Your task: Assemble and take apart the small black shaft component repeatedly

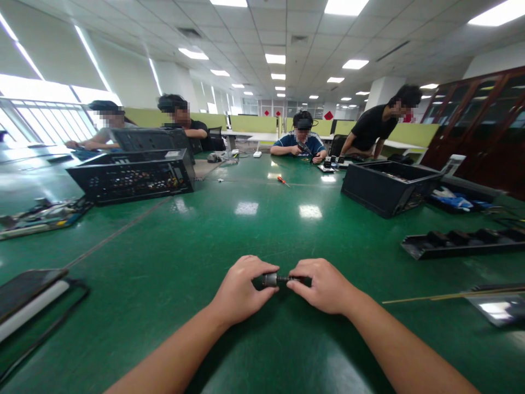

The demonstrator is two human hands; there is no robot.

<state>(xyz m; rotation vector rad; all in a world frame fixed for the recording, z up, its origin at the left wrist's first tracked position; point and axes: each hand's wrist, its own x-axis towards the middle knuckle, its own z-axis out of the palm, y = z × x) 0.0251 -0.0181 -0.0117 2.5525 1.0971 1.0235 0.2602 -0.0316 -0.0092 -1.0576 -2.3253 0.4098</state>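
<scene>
Both my hands meet low over the green table [254, 230], near its front edge. My left hand [240, 290] is closed in a pinch on the thick dark end of a small cylindrical tool [275, 279]. My right hand [324, 285] is closed on the thin shaft end of the same tool. The piece lies level between the two hands, just above the table top. What kind of tool it is cannot be made out.
A black computer case [135, 175] stands back left, an open black case [385, 189] back right. A circuit board [41, 216] lies left, a dark panel [28, 301] front left, a black bracket [463, 241] right, a red screwdriver [282, 180] mid-table. Several people sit or stand at the far end.
</scene>
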